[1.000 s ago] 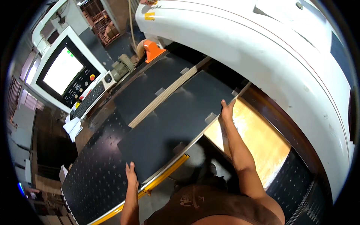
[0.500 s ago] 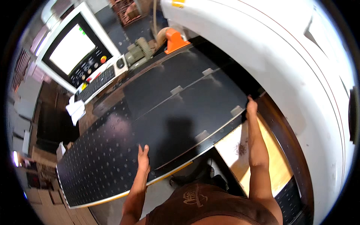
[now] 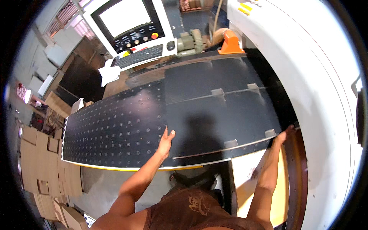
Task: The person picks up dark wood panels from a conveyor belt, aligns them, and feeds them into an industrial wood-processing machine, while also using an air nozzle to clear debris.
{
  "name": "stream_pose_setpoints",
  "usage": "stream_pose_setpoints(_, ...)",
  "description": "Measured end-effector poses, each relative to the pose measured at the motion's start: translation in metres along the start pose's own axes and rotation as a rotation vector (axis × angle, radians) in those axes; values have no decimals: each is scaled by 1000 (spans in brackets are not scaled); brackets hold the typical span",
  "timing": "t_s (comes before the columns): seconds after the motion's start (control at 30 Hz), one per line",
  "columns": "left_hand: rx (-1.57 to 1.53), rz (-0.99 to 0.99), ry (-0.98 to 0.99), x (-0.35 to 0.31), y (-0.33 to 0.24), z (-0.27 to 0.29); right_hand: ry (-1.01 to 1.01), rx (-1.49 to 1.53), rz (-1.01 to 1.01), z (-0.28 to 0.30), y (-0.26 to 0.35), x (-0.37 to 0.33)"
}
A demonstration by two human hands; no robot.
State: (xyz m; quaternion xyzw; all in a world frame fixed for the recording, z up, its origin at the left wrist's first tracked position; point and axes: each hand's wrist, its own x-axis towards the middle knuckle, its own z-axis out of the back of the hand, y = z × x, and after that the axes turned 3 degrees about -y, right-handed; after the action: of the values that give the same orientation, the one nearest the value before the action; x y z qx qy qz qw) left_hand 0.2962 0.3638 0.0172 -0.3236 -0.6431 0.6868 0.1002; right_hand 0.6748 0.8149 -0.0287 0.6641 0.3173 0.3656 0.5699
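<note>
Two thin black panels lie one behind the other on a black studded table. My left hand [image 3: 165, 142] rests at the left edge of the near panel [image 3: 237, 119], thumb and index finger apart and the other fingers partly hidden. At that panel's near right corner is my right hand [image 3: 283, 136], its fingers stretched toward the white machine and partly lost in dark shadow. Behind it lies the far panel [image 3: 191, 78]. Pale metal tabs [image 3: 231, 144] show along the near edges of both panels.
Bare studs cover the table's left part [image 3: 111, 130]. A white machine housing [image 3: 306, 76] curves along the right. Beyond the table stand a control screen [image 3: 124, 17] with a keyboard [image 3: 140, 56], a motor [image 3: 190, 42] and an orange bracket [image 3: 230, 43]. Cardboard [image 3: 46, 161] is stacked at left.
My view has turned left, so the table and screen sit further right and more cardboard shows. My right hand reaches slightly farther past the panel's corner; my left stays by its left edge.
</note>
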Motion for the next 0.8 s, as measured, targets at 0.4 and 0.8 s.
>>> stream_pose_setpoints(0.4, 84, -46, 58, 37, 19, 28, 21, 110, -112, -2, 22, -24)
stream_pose_setpoints(0.8, -150, -225, 13, 240, -68, -24, 218, 254, -94, 30, -46, 32)
